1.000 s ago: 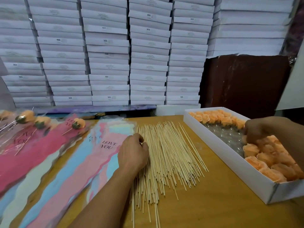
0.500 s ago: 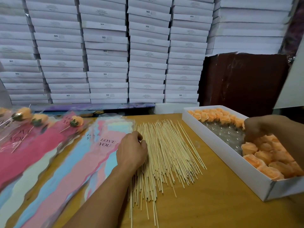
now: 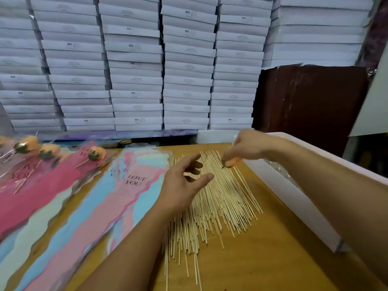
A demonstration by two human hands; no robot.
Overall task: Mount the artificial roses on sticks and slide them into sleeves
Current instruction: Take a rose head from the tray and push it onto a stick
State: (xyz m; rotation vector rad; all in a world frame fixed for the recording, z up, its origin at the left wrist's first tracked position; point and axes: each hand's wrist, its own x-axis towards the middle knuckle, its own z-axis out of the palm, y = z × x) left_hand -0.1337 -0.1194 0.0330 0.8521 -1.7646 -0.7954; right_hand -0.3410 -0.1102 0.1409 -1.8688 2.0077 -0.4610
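Since the earlier frame, the right hand [image 3: 249, 147] is coming out of the box [image 3: 294, 198] at right and is now pinching an orange rose [image 3: 232, 163] over the far end of the sticks [image 3: 218, 198], mid-frame. Meanwhile the left hand [image 3: 184, 183] is lifting off the pile, fingers spread and holding nothing. Lower left, sleeves [image 3: 88, 206] are lying fanned on the table [image 3: 273, 259], with finished roses [image 3: 96, 153] resting at upper left. Judging by this, one stick is being sought next: the left hand should be separating a single stick near its tip, then steadying it while the rose's green base is being pushed on straight.
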